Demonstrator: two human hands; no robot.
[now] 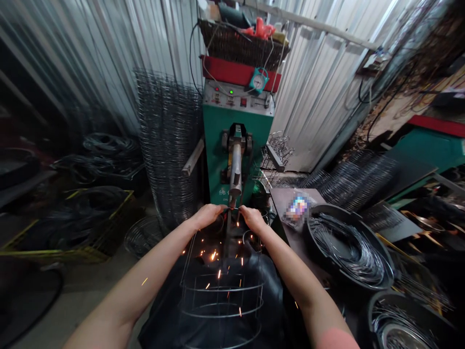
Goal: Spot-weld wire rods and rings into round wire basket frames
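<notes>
Pinching the wire basket frame (221, 291) against the spot welder (218, 145), left hand (207, 215) and right hand (252, 218) steady it amid sparks (214, 255).

wire cage (221, 289) before spot welder (218, 145) | wire mesh roll (167, 145) left | wire coils (348, 249) in tub (319, 209) right

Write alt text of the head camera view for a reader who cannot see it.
Left hand and right hand hold a wire cage at a green spot welder's electrode amid sparks; wire coils fill a black tub at right.
</notes>
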